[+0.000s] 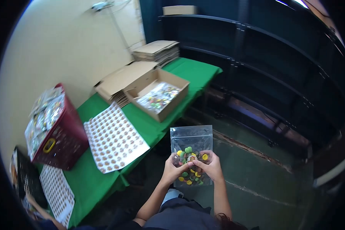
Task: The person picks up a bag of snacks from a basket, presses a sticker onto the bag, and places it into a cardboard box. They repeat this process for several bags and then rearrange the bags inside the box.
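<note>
A clear zip-top bag (191, 131) of small round green, yellow, red and brown pieces is held upright in front of my body. My left hand (174, 168) grips its left side and my right hand (211, 167) its right side. Both thumbs meet on the front of the bag, at the lower edge of a small round sticker (192, 157). My other fingers are behind the bag, mostly hidden.
On the green-covered table (188, 69) at left stand an open cardboard box (172, 104) of filled bags, flat cardboard (157, 46), a sticker sheet (113, 140) and a maroon basket (65, 142) heaped with bags. Another person's arm (42, 209) shows at lower left. Dark shelves (237, 42) stand behind.
</note>
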Available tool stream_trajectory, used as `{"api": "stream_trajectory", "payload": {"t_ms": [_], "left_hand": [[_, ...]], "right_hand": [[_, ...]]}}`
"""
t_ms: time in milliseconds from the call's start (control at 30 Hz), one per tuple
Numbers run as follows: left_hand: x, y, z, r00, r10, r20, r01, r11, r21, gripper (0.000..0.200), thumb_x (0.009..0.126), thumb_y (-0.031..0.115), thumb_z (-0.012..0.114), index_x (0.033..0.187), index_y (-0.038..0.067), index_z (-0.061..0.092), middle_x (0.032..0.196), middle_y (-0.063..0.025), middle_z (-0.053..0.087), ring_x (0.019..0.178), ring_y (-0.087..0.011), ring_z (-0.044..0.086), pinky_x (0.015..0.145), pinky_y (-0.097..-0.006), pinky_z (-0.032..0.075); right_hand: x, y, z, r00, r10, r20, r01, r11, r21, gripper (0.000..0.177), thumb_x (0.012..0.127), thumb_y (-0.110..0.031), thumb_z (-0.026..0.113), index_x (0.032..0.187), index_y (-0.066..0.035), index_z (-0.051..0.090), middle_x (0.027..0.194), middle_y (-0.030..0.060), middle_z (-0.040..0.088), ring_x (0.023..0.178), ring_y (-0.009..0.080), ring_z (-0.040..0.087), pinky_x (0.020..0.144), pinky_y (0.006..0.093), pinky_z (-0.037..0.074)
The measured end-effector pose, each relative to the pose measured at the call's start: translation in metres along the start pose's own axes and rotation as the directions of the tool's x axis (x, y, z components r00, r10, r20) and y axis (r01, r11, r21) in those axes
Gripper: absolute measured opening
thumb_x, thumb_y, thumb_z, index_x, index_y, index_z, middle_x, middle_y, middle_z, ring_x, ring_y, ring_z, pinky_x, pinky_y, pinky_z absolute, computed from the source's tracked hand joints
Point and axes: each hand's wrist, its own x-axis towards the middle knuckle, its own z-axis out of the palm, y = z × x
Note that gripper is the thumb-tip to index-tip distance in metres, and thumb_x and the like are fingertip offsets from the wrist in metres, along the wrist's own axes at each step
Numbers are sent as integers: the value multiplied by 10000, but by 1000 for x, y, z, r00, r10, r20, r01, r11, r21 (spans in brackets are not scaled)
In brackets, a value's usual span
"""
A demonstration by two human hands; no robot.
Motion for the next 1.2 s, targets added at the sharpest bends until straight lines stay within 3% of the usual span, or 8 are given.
{"api": "stream_trajectory", "payload": {"t_ms": [100, 333, 667, 733, 800, 933, 1067, 1200], "left_hand": [[19, -9, 37, 989, 12, 146, -46, 971, 234, 464, 617, 154, 728, 964, -16, 471, 820, -51, 564, 703, -107, 551, 632, -224, 460], [63, -23, 103, 942, -21, 335, -45, 981, 187, 413, 591, 255, 742, 827, -6, 525, 686, -20, 535, 620, -60, 505, 551, -205, 430], [185, 5, 115, 947, 15, 321, -19, 1000, 9, 394, 627, 168, 717, 904, -2, 495, 748, -40, 556, 617, -66, 533, 527, -197, 453], [216, 9, 118, 949, 46, 312, -24, 997, -76, 412, 623, 172, 723, 914, 6, 483, 775, -40, 556, 631, -72, 538, 539, -200, 460], [242, 13, 119, 947, 18, 321, -24, 1000, 16, 410, 615, 176, 729, 900, 11, 484, 781, -31, 552, 655, -68, 532, 550, -201, 460], [293, 0, 124, 946, 113, 304, -123, 992, 14, 437, 601, 197, 738, 895, 2, 480, 792, -39, 543, 685, -78, 518, 559, -216, 458], [320, -8, 122, 957, 191, 220, -185, 982, -48, 437, 605, 197, 732, 894, -11, 479, 799, -52, 543, 705, -88, 520, 596, -228, 458], [337, -4, 94, 986, 147, 75, -143, 988, -53, 493, 618, 181, 729, 960, -11, 431, 847, -69, 531, 702, -100, 529, 560, -228, 462]], "right_hand": [[-10, -2, -38, 982, -15, -187, 13, 1000, -11, 368, 664, -89, 681, 932, 23, 454, 733, 62, 544, 532, 91, 539, 430, 211, 459], [-11, -14, -94, 914, -52, -402, 23, 997, -77, 350, 649, -131, 698, 891, 0, 481, 700, 31, 529, 547, 66, 517, 424, 171, 423], [125, -31, -128, 977, -38, -208, 45, 998, 31, 358, 691, -111, 655, 942, -6, 421, 701, 46, 525, 478, 50, 483, 390, 158, 372], [160, -44, -136, 985, -5, -172, 3, 1000, -7, 435, 662, -127, 686, 962, 0, 398, 713, 78, 546, 514, 66, 507, 397, 168, 387], [196, -48, -138, 944, -217, -249, 170, 966, -197, 532, 616, -136, 726, 986, 11, 372, 724, 111, 559, 565, 95, 534, 431, 191, 417], [240, -64, -144, 966, -87, -244, 33, 976, -216, 582, 588, -145, 747, 991, 19, 362, 728, 121, 560, 597, 115, 543, 471, 214, 434], [287, -46, -148, 955, -117, -271, 71, 982, -174, 477, 667, -115, 679, 969, 20, 335, 604, 102, 542, 348, 101, 470, 267, 202, 343], [338, -36, -128, 996, -51, -67, 39, 985, -169, 472, 679, -128, 672, 978, 16, 336, 585, 92, 538, 362, 101, 480, 270, 203, 347]]}}
